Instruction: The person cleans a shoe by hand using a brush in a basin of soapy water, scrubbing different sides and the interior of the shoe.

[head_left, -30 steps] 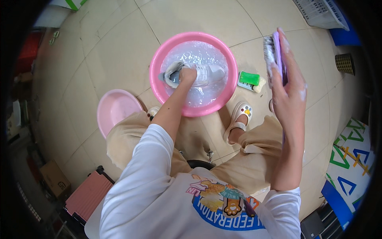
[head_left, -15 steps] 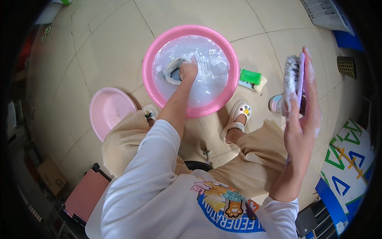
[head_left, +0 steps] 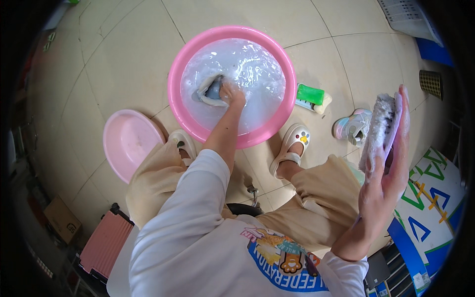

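My left hand (head_left: 232,94) reaches into a pink basin (head_left: 176,94) of cloudy, sudsy water. Its fingers close on the edge of a mostly submerged shoe (head_left: 203,92), whose pale collar and grey-blue inside show at the surface. The fingertips are partly hidden by the shoe and water. Raised at the right, apart from the basin, my wet right hand (head_left: 385,183) grips a pale purple scrubbing brush (head_left: 396,121). White foam covers the brush's bristles and part of that hand.
Right of the basin lie a green soap bar (head_left: 310,94) and a light sneaker (head_left: 353,126). A smaller pink basin (head_left: 129,143) stands at the left, near my foot. Farther out are a pink suitcase (head_left: 104,245), a cardboard box (head_left: 63,219) and a patterned bin (head_left: 430,84).
The shoe's opening has turned wider into view in my left hand. My right hand and the brush have shifted right and down, uncovering more of the sneaker. The view has shifted slightly.
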A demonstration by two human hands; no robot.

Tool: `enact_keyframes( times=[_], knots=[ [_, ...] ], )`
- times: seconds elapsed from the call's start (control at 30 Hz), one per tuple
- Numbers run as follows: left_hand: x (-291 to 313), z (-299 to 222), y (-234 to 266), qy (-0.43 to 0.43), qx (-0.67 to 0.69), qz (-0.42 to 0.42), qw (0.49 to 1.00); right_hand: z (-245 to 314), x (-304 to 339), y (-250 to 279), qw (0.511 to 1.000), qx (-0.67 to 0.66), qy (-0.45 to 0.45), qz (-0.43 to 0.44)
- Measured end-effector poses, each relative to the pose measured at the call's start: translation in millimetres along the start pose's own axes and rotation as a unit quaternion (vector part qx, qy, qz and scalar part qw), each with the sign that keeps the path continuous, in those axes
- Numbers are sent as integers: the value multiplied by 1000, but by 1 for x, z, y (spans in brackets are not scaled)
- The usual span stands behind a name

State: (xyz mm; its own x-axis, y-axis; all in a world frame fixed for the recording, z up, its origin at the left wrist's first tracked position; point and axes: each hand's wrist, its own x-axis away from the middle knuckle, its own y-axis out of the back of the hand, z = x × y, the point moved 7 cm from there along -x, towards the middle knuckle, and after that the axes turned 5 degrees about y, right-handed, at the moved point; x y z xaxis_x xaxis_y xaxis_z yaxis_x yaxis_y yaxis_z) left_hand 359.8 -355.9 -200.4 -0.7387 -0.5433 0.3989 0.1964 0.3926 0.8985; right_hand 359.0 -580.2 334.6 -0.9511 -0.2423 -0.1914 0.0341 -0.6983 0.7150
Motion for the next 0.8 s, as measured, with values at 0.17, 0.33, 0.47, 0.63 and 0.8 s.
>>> enact_keyframes(
  times=[0.17, 0.33, 0.47, 0.63, 0.8],
  knots=[
    [0, -12, -20, -56, -150, 119, 980, -5, 6, 4, 1000, 20, -14, -5],
    [6, -19, 11, -72, -116, 155, 979, -6, 18, 11, 999, -1, -33, -13],
    [10, -48, 57, -89, -38, 194, 976, -13, 31, 17, 1000, 18, 14, -7],
    [-49, -1, 102, 6, 150, 107, 983, 2, 38, 15, 997, -69, -32, -18],
    [13, -57, 124, 10, 326, 408, 853, -14, 63, 21, 998, 24, 19, -48]
  ],
)
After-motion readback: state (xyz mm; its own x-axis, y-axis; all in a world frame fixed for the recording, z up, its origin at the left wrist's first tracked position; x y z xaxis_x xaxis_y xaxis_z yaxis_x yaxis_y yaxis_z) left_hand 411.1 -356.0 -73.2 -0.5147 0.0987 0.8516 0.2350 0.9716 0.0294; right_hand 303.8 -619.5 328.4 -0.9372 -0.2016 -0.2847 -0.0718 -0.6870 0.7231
